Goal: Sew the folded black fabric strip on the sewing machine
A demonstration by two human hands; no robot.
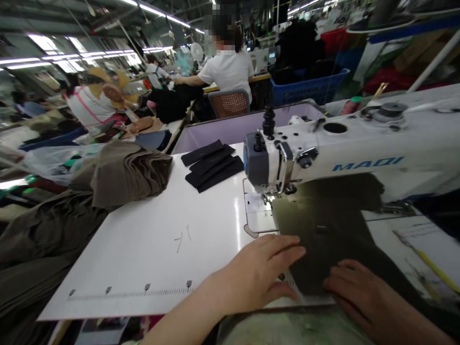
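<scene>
A dark olive fabric piece [323, 230] lies flat on the white table [151, 249], its far end under the presser foot [268, 194] of a white sewing machine [359, 148]. My left hand [258, 275] rests palm down on the fabric's left near edge, fingers spread and pointing right. My right hand [359, 292] lies flat on the fabric's near right part, in shadow. Neither hand grips anything; both press on the cloth.
A stack of black fabric strips [212, 165] lies behind the needle area. A pile of brown-olive garments [122, 175] covers the table's left side and hangs off it. A ruler strip [132, 290] marks the front edge. Other people sit at machines behind, beside a blue crate [309, 86].
</scene>
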